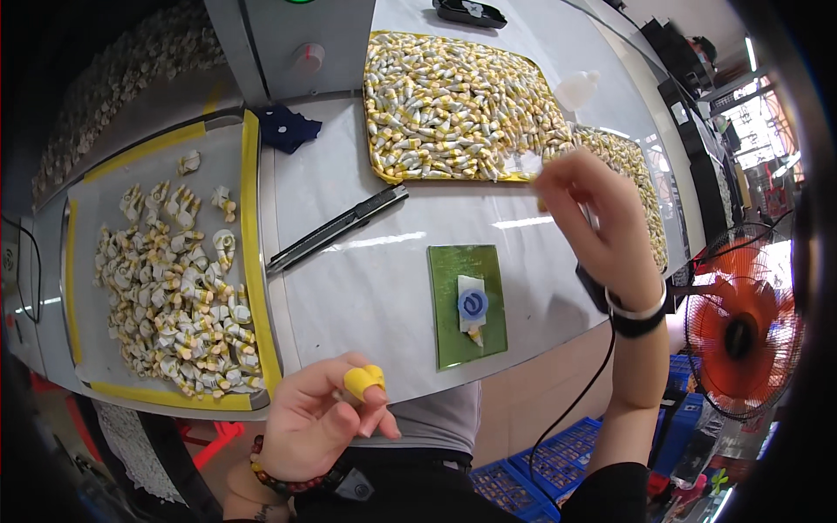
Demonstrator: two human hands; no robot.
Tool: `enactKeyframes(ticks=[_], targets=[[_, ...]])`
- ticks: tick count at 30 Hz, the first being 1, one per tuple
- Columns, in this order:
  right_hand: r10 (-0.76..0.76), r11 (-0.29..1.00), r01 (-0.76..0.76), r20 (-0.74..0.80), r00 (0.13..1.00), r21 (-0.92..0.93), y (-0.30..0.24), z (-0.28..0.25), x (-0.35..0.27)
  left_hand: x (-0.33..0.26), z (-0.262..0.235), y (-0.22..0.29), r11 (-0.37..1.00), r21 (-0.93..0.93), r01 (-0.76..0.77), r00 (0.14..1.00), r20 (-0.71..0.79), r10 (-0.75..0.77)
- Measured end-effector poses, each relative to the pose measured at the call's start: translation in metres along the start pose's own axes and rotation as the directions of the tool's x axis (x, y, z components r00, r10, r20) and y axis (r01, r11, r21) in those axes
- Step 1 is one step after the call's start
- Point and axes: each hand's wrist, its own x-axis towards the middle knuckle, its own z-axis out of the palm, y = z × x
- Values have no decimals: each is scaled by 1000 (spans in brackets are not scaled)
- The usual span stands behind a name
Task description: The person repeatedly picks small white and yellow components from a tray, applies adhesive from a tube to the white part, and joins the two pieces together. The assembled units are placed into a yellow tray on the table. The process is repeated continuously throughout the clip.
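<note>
While the green board [443,331] bears a white pad [466,324], a blue disc [473,305] and, at the pad's near end, one small yellow-and-white piece [476,336], both hands are raised. Left hand [323,418]: left of the board, nearer the body; yellow finger cover [362,381]; fingers curled, narrow gap; cannot tell whether anything sits inside. Right hand [595,218]: beyond the board, to its right, near the yellow-rimmed tray [453,180] of similar pieces [462,105]; fingers bent, narrow; cannot tell what, if anything, they hold.
</note>
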Motion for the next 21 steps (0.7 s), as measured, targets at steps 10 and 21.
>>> enactKeyframes(ticks=[10,21], targets=[[-19,1000,17,149,989,12,-28,17,-52,-4,-19,3,982,51,183,968,168,-189],[-154,988,153,126,980,17,-33,23,-52,6,8,0,975,-180,134,990,76,-122]])
